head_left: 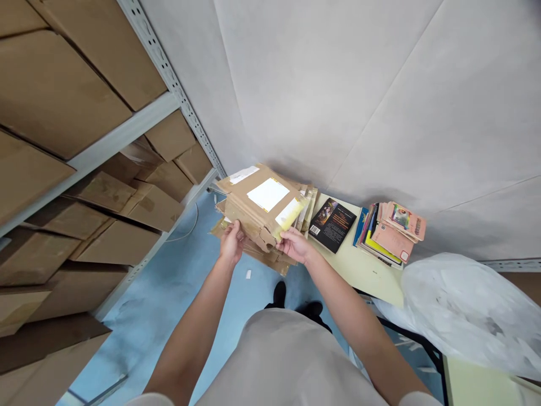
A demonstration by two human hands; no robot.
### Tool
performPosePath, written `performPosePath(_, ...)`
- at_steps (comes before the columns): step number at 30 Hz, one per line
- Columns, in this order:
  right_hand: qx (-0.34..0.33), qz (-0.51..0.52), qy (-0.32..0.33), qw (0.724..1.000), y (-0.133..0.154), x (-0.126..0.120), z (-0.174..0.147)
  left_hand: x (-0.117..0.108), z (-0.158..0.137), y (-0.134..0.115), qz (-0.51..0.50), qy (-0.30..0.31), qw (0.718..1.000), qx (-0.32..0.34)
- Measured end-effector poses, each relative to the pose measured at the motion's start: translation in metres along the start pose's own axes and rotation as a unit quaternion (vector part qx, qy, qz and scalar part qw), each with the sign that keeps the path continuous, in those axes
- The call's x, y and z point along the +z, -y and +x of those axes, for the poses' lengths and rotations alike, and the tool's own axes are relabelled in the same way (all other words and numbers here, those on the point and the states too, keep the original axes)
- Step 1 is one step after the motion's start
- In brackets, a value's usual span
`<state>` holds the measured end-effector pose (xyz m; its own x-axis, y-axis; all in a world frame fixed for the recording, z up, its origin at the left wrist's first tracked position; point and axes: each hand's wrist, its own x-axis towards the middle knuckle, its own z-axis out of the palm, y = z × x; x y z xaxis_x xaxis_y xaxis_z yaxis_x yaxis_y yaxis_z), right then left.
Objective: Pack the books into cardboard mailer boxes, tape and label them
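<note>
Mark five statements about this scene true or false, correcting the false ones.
1. The left hand and right hand hold a brown cardboard piece with white labels. True.
2. The black rectangular book lies on the floor. False: the book lies on the pale yellow tabletop.
3. Brown cardboard boxes stand on the grey metal shelving. True.
4. The translucent plastic bag is left of the hands. False: the bag is at their right.
5. The pink-topped book pile stands right of the black book. True.
</note>
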<state>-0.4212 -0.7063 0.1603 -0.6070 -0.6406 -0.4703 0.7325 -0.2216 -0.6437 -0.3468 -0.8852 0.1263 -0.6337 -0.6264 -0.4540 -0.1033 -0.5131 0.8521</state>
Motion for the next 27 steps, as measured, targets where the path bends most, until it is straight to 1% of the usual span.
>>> performPosePath(1, 0.004, -0.003, 0.005, 1.000, -0.003, 0.000, -0.004, 0.001, 0.001, -0.002, -0.014, 0.017, 1.000, -0.012)
performPosePath(3, 0.002, -0.002, -0.006, 1.000, -0.009, 0.000, -0.008, 0.002, 0.003, -0.003, -0.048, 0.039, 0.997, -0.034)
performPosePath(5, -0.011, 0.004, -0.035, 0.999, -0.013, -0.002, -0.008, 0.004, 0.003, -0.003, -0.066, 0.030, 0.997, -0.032)
performPosePath(7, -0.030, -0.007, -0.070, 0.997, -0.014, -0.005, -0.006, 0.004, 0.003, -0.004, -0.076, 0.008, 0.997, -0.011)
performPosePath(9, -0.032, -0.052, -0.092, 0.994, -0.015, -0.013, -0.007, 0.004, 0.002, -0.006, -0.068, -0.009, 0.998, 0.008)
performPosePath(11, -0.015, -0.159, -0.095, 0.983, -0.013, -0.027, -0.015, 0.003, -0.001, -0.010, -0.049, -0.014, 0.998, 0.021)
performPosePath(12, -0.015, -0.235, -0.105, 0.966, -0.010, -0.036, -0.021, 0.002, -0.002, -0.012, -0.040, -0.013, 0.999, 0.025)
performPosePath(13, -0.028, -0.317, -0.133, 0.938, -0.005, -0.046, -0.029, 0.002, -0.004, -0.016, -0.030, -0.008, 0.999, 0.029)
performPosePath(14, -0.056, -0.397, -0.176, 0.899, 0.001, -0.056, -0.038, 0.001, -0.005, -0.019, -0.020, 0.002, 0.999, 0.032)
performPosePath(15, -0.100, -0.461, -0.237, 0.849, 0.009, -0.066, -0.048, 0.001, -0.007, -0.022, -0.008, 0.016, 0.999, 0.033)
performPosePath(16, -0.149, -0.502, -0.295, 0.799, 0.019, -0.075, -0.058, 0.001, -0.008, -0.026, 0.009, 0.036, 0.999, 0.030)
performPosePath(17, -0.197, -0.528, -0.333, 0.756, 0.030, -0.082, -0.068, 0.003, -0.010, -0.028, 0.030, 0.060, 0.997, 0.026)
performPosePath(18, -0.244, -0.547, -0.351, 0.720, 0.042, -0.089, -0.077, 0.005, -0.012, -0.031, 0.054, 0.088, 0.994, 0.022)
performPosePath(19, -0.282, -0.563, -0.353, 0.692, 0.054, -0.095, -0.087, 0.009, -0.015, -0.032, 0.081, 0.119, 0.990, 0.018)
performPosePath(20, -0.311, -0.576, -0.349, 0.670, 0.066, -0.101, -0.097, 0.015, -0.019, -0.033, 0.110, 0.151, 0.982, 0.013)
performPosePath(21, -0.330, -0.586, -0.343, 0.656, 0.077, -0.107, -0.107, 0.022, -0.024, -0.033, 0.140, 0.184, 0.973, 0.006)
performPosePath(22, -0.338, -0.592, -0.337, 0.650, 0.087, -0.113, -0.119, 0.031, -0.030, -0.031, 0.170, 0.216, 0.962, 0.000)
performPosePath(23, -0.337, -0.594, -0.329, 0.653, 0.094, -0.120, -0.133, 0.042, -0.037, -0.029, 0.197, 0.246, 0.949, -0.005)
performPosePath(24, -0.328, -0.590, -0.319, 0.666, 0.099, -0.128, -0.148, 0.054, -0.045, -0.025, 0.220, 0.273, 0.937, -0.008)
performPosePath(27, -0.278, -0.563, -0.273, 0.729, 0.099, -0.157, -0.209, 0.096, -0.077, -0.006, 0.260, 0.343, 0.903, -0.013)
